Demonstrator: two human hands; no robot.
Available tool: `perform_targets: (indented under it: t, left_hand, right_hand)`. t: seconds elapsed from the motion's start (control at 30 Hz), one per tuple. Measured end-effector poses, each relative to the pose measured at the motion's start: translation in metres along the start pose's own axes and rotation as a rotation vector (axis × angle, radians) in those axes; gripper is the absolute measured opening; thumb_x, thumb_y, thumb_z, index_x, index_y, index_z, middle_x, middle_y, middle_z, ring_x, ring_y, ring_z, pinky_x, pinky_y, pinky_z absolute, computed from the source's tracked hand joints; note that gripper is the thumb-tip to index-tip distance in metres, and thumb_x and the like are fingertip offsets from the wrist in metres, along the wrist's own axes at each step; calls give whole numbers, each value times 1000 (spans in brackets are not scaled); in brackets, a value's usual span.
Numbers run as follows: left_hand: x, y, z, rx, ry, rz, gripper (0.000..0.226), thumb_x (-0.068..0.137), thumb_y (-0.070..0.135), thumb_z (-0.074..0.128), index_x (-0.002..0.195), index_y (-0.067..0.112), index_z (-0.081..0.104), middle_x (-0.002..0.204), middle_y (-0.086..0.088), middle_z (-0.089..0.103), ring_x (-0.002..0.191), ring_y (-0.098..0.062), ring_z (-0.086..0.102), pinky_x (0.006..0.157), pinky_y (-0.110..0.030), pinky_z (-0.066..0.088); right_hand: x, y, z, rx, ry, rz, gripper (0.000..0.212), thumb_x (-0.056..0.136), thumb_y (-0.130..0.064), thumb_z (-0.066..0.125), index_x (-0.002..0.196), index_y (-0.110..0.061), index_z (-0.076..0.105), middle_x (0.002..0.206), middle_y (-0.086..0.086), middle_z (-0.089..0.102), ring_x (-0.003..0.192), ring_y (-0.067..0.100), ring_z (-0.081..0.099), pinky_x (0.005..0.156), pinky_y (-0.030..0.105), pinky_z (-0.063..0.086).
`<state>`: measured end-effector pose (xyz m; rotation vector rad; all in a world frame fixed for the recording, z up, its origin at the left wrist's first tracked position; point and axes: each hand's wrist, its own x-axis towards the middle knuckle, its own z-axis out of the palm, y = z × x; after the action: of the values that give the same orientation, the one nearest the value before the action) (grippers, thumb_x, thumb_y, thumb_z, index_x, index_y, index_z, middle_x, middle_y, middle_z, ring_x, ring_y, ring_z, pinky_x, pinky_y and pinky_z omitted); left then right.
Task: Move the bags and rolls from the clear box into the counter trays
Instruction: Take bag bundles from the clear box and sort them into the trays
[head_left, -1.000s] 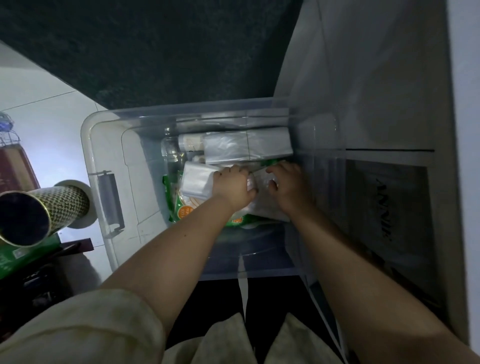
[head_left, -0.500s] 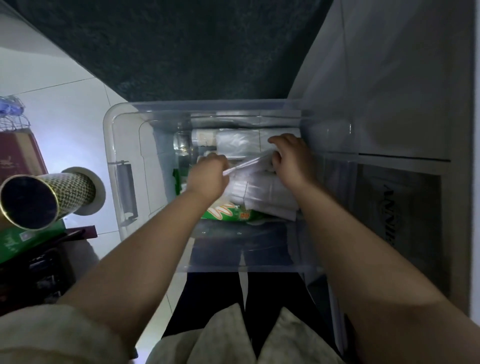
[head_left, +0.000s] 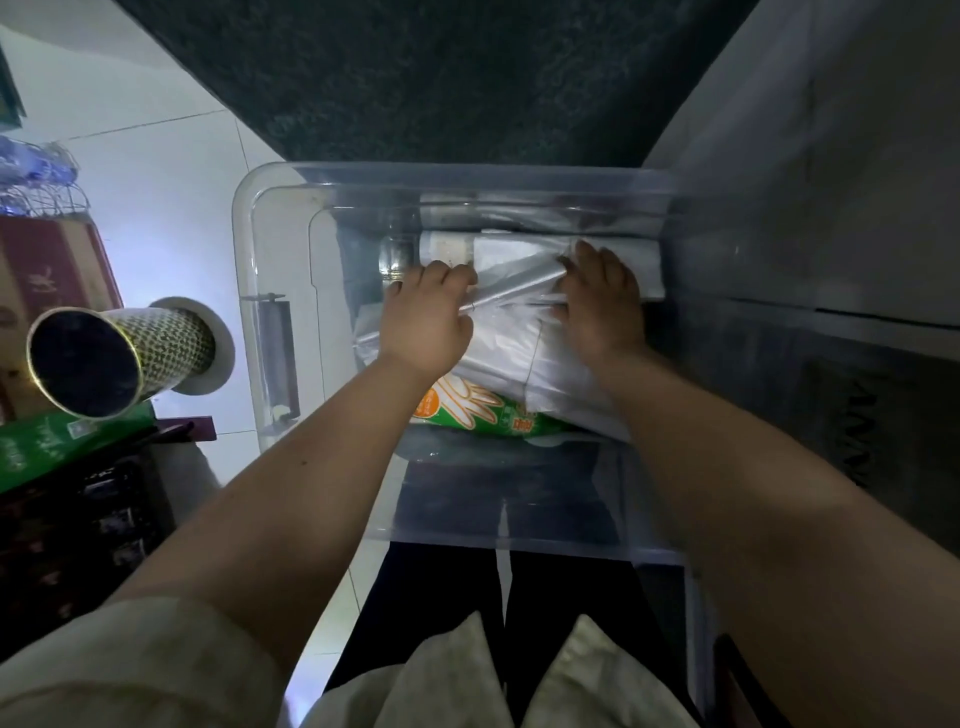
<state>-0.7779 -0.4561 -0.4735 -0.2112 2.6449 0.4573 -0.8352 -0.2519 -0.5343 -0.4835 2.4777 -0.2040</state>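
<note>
Both hands reach down into the clear box (head_left: 270, 270), the left hand (head_left: 423, 325) closed on the edge of a stack of clear bags (head_left: 511, 353) and the right hand (head_left: 602, 306) spread flat just beside it, likely steadying the slippery stack for lifting.

Both forearms are bare from the hands up to the short sleeves. The left sleeve (head_left: 119, 670) is pale cream, loose fabric, ending in a folded hem above the elbow. The shirt front (head_left: 467, 680) is the same cream cloth, splitting into two hanging flaps. Dark trousers (head_left: 441, 597) cover the legs below.
</note>
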Motion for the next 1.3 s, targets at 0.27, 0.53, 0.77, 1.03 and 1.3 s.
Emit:
perform_targets:
  t: [0.27, 0.53, 0.77, 1.03, 1.3]
  left_hand:
    - [-8, -17, -3, -40, 31, 11, 29, 81, 20, 59, 109, 15, 63, 110, -7, 62, 106, -31, 51, 81, -38, 41]
    - [-26, -2, -53, 88, 88, 11, 26, 82, 14, 54, 106, 10, 62, 105, -13, 60, 102, -32, 50, 73, -37, 34]
    - [-84, 34, -137, 122, 255, 44, 17, 80, 18, 61, 96, 12, 61, 94, -11, 58, 92, -33, 51, 66, -32, 23]
    - [-143, 91, -208, 62, 510, 119, 11, 74, 13, 63, 85, 13, 60, 83, -8, 55, 82, -30, 49, 64, -32, 26]
    - [-155, 116, -231, 14, 441, 386, 8, 78, 16, 60, 86, 17, 59, 84, -2, 53, 82, -27, 47, 65, -32, 27]
  right_hand:
    - [18, -2, -25, -201, 36, -146, 37, 83, -1, 49, 120, -1, 47, 122, 26, 47, 110, 40, 46, 86, 47, 39]
    - [-26, -18, -49, -215, 47, -106, 29, 80, 11, 46, 106, 4, 57, 104, 27, 59, 92, 43, 57, 70, 46, 45]
    - [-125, -38, -106, 10, 87, -52, 26, 86, 2, 49, 110, -5, 54, 110, 20, 56, 94, 37, 55, 68, 37, 42]
    - [-220, -71, -191, -56, 236, -185, 42, 77, 4, 52, 114, -15, 54, 109, 8, 56, 100, 31, 51, 70, 35, 37]
    - [-298, -90, -202, -52, 439, -4, 22, 84, -8, 51, 105, -13, 59, 98, 7, 58, 94, 29, 51, 68, 35, 37]
